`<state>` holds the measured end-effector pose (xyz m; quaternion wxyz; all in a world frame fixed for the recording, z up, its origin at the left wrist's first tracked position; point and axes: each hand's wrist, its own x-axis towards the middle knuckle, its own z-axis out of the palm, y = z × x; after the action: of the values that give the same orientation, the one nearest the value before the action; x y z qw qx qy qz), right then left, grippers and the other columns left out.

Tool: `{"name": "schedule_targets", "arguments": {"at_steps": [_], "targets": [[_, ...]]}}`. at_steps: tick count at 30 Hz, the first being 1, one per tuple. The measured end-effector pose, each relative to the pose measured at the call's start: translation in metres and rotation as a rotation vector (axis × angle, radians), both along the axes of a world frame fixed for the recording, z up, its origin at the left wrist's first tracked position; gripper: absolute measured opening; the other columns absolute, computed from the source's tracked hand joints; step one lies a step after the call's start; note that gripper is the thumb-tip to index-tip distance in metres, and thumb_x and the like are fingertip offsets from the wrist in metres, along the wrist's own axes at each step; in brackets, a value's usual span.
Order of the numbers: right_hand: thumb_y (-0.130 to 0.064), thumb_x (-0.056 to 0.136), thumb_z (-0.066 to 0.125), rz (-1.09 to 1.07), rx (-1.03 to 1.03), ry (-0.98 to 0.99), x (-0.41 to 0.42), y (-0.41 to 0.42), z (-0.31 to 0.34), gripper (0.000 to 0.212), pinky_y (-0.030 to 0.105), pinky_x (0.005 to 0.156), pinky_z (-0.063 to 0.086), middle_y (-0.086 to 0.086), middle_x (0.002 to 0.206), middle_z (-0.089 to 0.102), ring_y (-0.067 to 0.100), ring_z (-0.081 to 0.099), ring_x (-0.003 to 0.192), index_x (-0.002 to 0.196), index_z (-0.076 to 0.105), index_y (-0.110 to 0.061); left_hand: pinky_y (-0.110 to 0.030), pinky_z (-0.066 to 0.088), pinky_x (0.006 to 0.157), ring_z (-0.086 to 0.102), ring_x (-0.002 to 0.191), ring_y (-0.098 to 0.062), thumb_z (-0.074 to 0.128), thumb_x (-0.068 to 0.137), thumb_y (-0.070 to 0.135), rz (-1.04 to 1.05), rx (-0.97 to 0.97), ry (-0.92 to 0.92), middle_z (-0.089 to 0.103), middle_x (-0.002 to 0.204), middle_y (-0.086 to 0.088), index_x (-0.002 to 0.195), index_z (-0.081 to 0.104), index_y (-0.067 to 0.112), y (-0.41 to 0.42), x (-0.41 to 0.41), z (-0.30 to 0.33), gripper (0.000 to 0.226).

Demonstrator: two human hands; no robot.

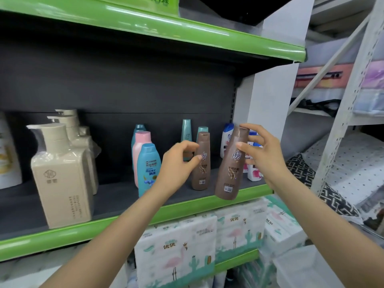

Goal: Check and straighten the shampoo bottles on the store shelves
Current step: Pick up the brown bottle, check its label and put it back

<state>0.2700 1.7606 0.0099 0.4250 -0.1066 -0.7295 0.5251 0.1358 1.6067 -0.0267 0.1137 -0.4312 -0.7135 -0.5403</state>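
My right hand (259, 154) grips a brown shampoo bottle (230, 169), tilted and lifted in front of the shelf's green front edge (187, 206). A second brown bottle (201, 161) stands upright on the shelf just left of it. My left hand (178, 165) is beside that standing bottle, fingers curled near its left side, thumb touching or almost touching it. Left of my hand stand a blue bottle (148, 167) and a pink bottle (140, 150). Teal bottles (186, 132) stand behind.
Beige pump bottles (62, 173) wrapped in plastic stand at the shelf's left. White, blue and pink bottles (252, 169) sit behind my right hand. Packs of tissue (176, 252) fill the shelf below. A white metal rack (340, 125) with bedding is to the right.
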Motion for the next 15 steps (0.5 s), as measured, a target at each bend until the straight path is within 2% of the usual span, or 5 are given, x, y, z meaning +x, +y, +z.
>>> {"name": "schedule_targets", "arguments": {"at_steps": [4, 8, 10, 12, 15], "targets": [[-0.003, 0.083, 0.066, -0.032, 0.054, -0.011, -0.025, 0.039, -0.005, 0.041, 0.036, 0.067, 0.058, 0.003, 0.1, 0.066, 0.013, 0.065, 0.074, 0.112, 0.061, -0.031, -0.028, 0.043, 0.096, 0.048, 0.108, -0.007, 0.075, 0.078, 0.023, 0.084, -0.103, 0.04, 0.05, 0.123, 0.001, 0.132, 0.045, 0.024, 0.027, -0.021, 0.0, 0.062], [-0.003, 0.081, 0.068, 0.001, 0.138, -0.023, -0.058, 0.075, -0.013, 0.042, 0.028, 0.068, 0.055, 0.004, 0.101, 0.067, 0.021, 0.066, 0.08, 0.106, 0.061, -0.037, -0.029, 0.039, 0.101, 0.044, 0.114, -0.007, 0.081, 0.07, 0.017, 0.023, -0.146, -0.006, 0.043, 0.13, 0.005, 0.139, 0.027, 0.044, 0.052, -0.034, -0.01, 0.092], [-0.004, 0.079, 0.07, -0.002, 0.184, -0.033, -0.077, 0.092, -0.017, 0.046, 0.029, 0.073, 0.054, 0.002, 0.102, 0.065, 0.023, 0.065, 0.084, 0.102, 0.059, -0.043, -0.029, 0.041, 0.101, 0.047, 0.115, -0.008, 0.082, 0.069, 0.016, 0.016, -0.13, 0.013, 0.043, 0.129, 0.009, 0.133, 0.024, 0.056, 0.06, -0.039, -0.011, 0.095], [-0.005, 0.08, 0.07, 0.008, 0.191, -0.047, -0.096, 0.109, -0.021, 0.045, 0.032, 0.076, 0.053, -0.003, 0.1, 0.063, 0.02, 0.064, 0.085, 0.105, 0.06, -0.041, -0.029, 0.046, 0.097, 0.052, 0.111, -0.004, 0.081, 0.071, 0.015, 0.015, -0.122, 0.035, 0.046, 0.126, 0.013, 0.127, 0.027, 0.062, 0.064, -0.045, -0.01, 0.091], [-0.005, 0.081, 0.069, 0.04, 0.204, -0.048, -0.123, 0.127, -0.028, 0.044, 0.027, 0.069, 0.052, -0.006, 0.095, 0.06, 0.015, 0.061, 0.083, 0.113, 0.06, -0.033, -0.025, 0.053, 0.087, 0.058, 0.1, 0.0, 0.078, 0.073, 0.01, 0.02, -0.148, 0.047, 0.052, 0.117, 0.021, 0.123, 0.034, 0.061, 0.066, -0.049, -0.008, 0.083]]}}
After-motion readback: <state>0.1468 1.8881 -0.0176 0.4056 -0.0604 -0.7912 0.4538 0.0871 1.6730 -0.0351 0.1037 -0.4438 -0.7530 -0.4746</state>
